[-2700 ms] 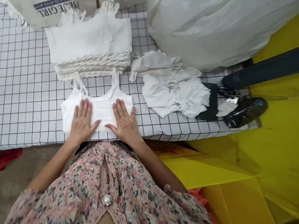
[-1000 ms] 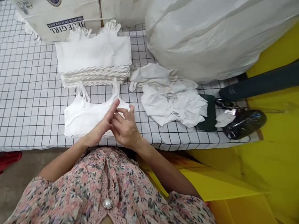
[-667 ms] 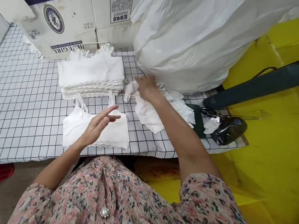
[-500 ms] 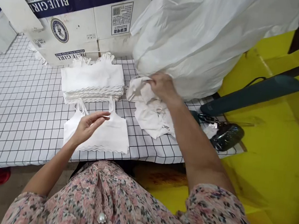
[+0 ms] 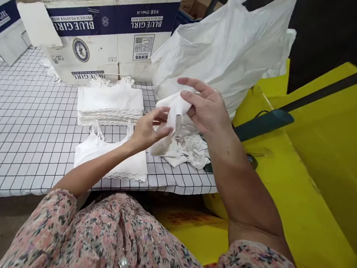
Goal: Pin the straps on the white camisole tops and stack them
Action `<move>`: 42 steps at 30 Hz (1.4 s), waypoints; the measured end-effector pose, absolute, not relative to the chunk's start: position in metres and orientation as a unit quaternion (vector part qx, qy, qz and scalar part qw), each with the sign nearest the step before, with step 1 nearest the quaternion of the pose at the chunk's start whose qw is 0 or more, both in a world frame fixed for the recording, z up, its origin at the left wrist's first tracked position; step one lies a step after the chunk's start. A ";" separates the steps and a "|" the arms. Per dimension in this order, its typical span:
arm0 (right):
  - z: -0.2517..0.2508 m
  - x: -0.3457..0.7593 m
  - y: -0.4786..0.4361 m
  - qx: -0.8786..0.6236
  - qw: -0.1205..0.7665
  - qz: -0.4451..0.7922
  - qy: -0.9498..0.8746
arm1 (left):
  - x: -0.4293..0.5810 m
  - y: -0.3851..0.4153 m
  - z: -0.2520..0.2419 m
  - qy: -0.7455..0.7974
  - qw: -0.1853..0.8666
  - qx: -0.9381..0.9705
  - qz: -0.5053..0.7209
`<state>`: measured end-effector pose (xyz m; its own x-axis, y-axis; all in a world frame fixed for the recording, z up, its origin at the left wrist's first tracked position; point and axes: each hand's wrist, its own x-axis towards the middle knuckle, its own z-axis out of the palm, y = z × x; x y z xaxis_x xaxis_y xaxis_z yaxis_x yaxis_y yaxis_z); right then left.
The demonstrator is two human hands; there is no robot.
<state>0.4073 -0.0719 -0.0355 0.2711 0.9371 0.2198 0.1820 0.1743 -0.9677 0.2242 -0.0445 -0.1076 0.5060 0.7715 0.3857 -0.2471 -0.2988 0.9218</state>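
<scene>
Head view: we look higher than half a second ago, so the checked table [image 5: 25, 137] takes up less of the picture, and the white bag [image 5: 229, 51] on its far right corner shows up to its handles. The printed boxes [image 5: 112, 32] along the far edge, left of the bag, are seen almost whole.

In front of the boxes the stack [image 5: 110, 103] of folded white tops sits as before. The single top [image 5: 131, 169] lies flat at the near edge just below it, where it lay earlier, though we now see the left forearm crossing over it. The loose pile [image 5: 189, 149] stays to its right, beside the bag.

One white garment [image 5: 176, 106] has come off that pile and hangs crumpled in the air above it. The right hand [image 5: 208, 109], which was down on the pile, is now raised and pinches the garment's upper part between thumb and fingers. The left hand [image 5: 149, 129], earlier open over the flat top, has moved right and has closed thumb and fingers on the garment's lower fold.
</scene>
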 end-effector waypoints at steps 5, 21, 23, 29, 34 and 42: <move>-0.015 0.398 -0.090 -0.497 0.572 0.377 -0.532 | 0.219 -0.038 -0.091 0.169 0.611 0.614 0.471; 0.008 0.375 -0.083 -0.479 0.596 0.302 -0.570 | 0.154 -0.005 -0.045 0.186 0.604 0.559 0.537; 0.005 0.362 -0.089 -0.492 0.601 0.139 -0.615 | 0.154 0.001 -0.030 0.191 0.577 0.562 0.561; -0.051 0.296 -0.095 -0.419 0.539 0.050 -0.729 | 0.155 0.006 -0.002 0.229 0.498 0.603 0.580; -0.097 0.281 -0.074 -0.448 0.516 0.303 -0.664 | 0.128 0.018 0.010 0.273 0.403 0.636 0.599; -0.037 0.335 -0.072 -0.423 0.432 0.445 -0.661 | 0.057 0.032 -0.009 0.313 0.318 0.694 0.564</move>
<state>0.3347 -0.0721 -0.0373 -0.2697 0.9432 0.1939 0.1749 0.2460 -0.9534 0.0571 0.0317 -0.0085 0.1670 0.7945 0.5839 0.0761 -0.6008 0.7958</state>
